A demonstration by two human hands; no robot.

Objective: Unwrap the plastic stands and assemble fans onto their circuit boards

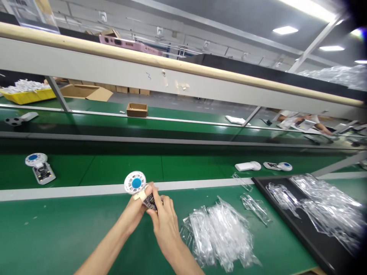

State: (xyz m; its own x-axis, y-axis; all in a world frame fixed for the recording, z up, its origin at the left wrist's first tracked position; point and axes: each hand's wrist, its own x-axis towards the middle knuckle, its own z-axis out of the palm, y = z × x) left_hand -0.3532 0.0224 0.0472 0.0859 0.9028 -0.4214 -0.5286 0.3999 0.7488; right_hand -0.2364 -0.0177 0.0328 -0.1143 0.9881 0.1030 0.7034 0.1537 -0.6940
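Note:
Both my hands hold one small device (137, 186) over the green table, just in front of the white line. It has a round white head with a blue centre and an open body showing a circuit board. My left hand (137, 208) grips it from below and behind, with tape on one finger. My right hand (164, 217) pinches the circuit-board end, fingers closed. A heap of clear plastic bags (219, 235) lies just right of my right hand.
A similar open device (39, 166) lies on the conveyor belt at the left, and two more white devices (262, 166) at the right. A black tray (315, 236) holds more clear bags. A small cardboard box (137, 109) sits on the far belt. Another person's arm (312, 124) shows far right.

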